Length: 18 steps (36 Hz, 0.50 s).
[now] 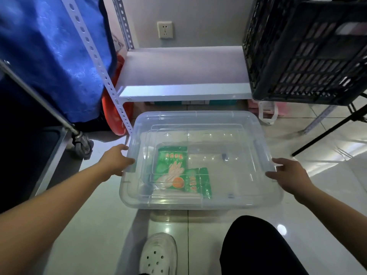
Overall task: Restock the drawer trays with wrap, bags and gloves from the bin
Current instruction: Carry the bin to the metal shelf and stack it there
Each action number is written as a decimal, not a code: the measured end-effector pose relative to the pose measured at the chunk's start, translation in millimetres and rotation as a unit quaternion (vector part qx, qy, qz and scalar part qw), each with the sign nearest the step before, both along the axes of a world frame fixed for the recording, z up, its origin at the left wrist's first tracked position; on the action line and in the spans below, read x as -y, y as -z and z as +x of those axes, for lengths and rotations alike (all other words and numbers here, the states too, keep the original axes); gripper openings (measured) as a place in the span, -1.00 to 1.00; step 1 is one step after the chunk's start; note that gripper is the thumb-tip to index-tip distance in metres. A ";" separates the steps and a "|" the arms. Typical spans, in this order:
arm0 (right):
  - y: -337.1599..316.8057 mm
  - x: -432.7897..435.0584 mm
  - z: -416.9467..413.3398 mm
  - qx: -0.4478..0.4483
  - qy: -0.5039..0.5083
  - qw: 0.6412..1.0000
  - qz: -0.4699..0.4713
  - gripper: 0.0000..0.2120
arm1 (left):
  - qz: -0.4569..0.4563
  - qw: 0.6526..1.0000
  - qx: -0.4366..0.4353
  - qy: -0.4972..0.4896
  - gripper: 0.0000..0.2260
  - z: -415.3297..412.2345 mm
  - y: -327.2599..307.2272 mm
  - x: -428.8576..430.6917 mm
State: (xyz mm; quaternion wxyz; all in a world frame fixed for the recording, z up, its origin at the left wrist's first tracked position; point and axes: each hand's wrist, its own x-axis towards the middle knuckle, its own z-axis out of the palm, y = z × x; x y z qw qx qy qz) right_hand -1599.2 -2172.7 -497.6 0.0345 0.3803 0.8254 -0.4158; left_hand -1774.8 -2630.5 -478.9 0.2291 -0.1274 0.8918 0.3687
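A clear plastic bin (234,197) with its clear lid on sits on the tiled floor in front of me. Through the lid I see two green packets of disposable gloves (174,165), one overlapping the other, lying at the bin's left-centre. My left hand (117,159) grips the bin's left rim at the side latch. My right hand (288,171) holds the right rim, fingers curled over the edge. No wrap or bags show in the bin.
A white metal shelf (184,76) stands just behind the bin, with a black plastic crate (305,52) on its right. Blue cloth (49,56) hangs over a wheeled cart at left. My white shoe (158,255) and knee are near the bin's front edge.
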 end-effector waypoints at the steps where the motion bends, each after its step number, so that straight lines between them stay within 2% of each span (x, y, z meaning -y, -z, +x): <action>1: -1.5 0.2 4.2 0.006 -0.003 1.000 -0.002 -0.50 | 0.011 1.000 0.010 -0.003 -0.53 0.1 0.3 2.4; 6: -7.8 -2.6 22.3 0.034 -0.021 0.998 -0.045 -0.54 | 0.039 0.998 0.056 0.000 -0.64 6.7 7.4 15.5; 9: -10.5 -10.5 12.6 0.034 0.002 0.996 -0.085 -0.55 | 0.065 0.995 0.079 0.002 -0.63 7.9 12.1 23.2; 13: -9.8 -26.7 -19.5 0.081 0.038 0.979 -0.186 -0.35 | 0.122 0.989 0.084 -0.014 -0.36 4.3 18.7 30.5; 16: -4.2 -33.5 -33.9 0.115 0.028 0.955 -0.271 -0.31 | 0.194 0.971 0.121 -0.067 -0.19 1.6 28.3 38.0; 18: 0.7 -33.0 -37.2 0.122 0.036 0.944 -0.305 -0.34 | 0.229 0.959 0.151 -0.067 -0.16 3.7 35.1 44.4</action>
